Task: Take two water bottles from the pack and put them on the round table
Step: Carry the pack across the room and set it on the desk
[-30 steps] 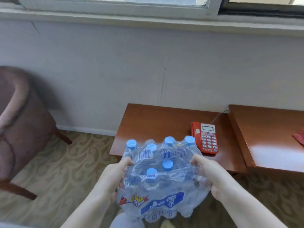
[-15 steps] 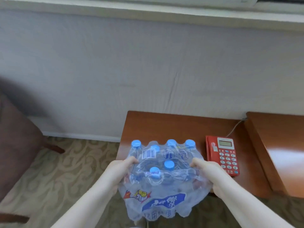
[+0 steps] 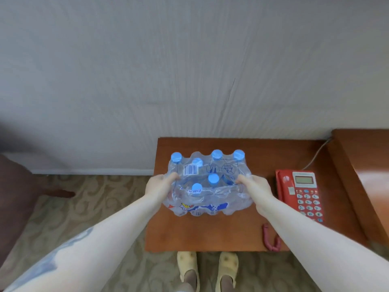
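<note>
A shrink-wrapped pack of water bottles (image 3: pixel 207 186) with blue caps sits over a low brown wooden table (image 3: pixel 210 234); whether it rests on the top or hangs just above it I cannot tell. My left hand (image 3: pixel 161 185) grips the plastic wrap on the pack's left side. My right hand (image 3: pixel 253 186) grips the wrap on its right side. The wrap is torn open on top, and two caps (image 3: pixel 213 179) stand free in the gap. No round table is in view.
A red telephone (image 3: pixel 301 192) lies on the same table to the right, its coiled cord (image 3: pixel 271 239) near the front edge. A higher wooden top (image 3: pixel 366 165) adjoins on the right. A brown armchair (image 3: pixel 14 199) stands left. My slippered feet (image 3: pixel 207 266) are on patterned carpet.
The pack has moved forward and down over the wooden table, both hands still holding its sides. My view has tilted down; the window is out of sight and my feet show.
</note>
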